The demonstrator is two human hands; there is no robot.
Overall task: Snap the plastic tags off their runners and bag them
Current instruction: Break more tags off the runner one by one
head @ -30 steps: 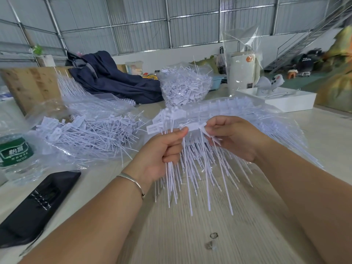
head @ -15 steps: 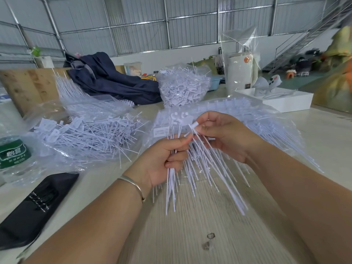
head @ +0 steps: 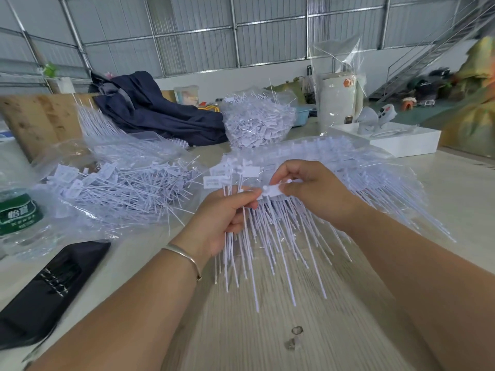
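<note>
While your left hand [head: 230,218] grips a bundle of tags [head: 241,253] mid-frame, tails hanging toward the desk [head: 267,344], your right hand [head: 308,191] pinches one tag head [head: 272,190] just right of your left thumb. That head lies sideways between the two hands, so the snap goes rightward. Half a second ago the right hand sat higher, still picking. Bagged tags [head: 120,186] wait at left.

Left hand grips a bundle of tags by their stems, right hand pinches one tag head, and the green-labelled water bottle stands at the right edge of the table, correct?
Not quite. In the head view the water bottle stands at the left edge. The left hand does grip the bundle of tags, and the right hand pinches one tag head.
</note>
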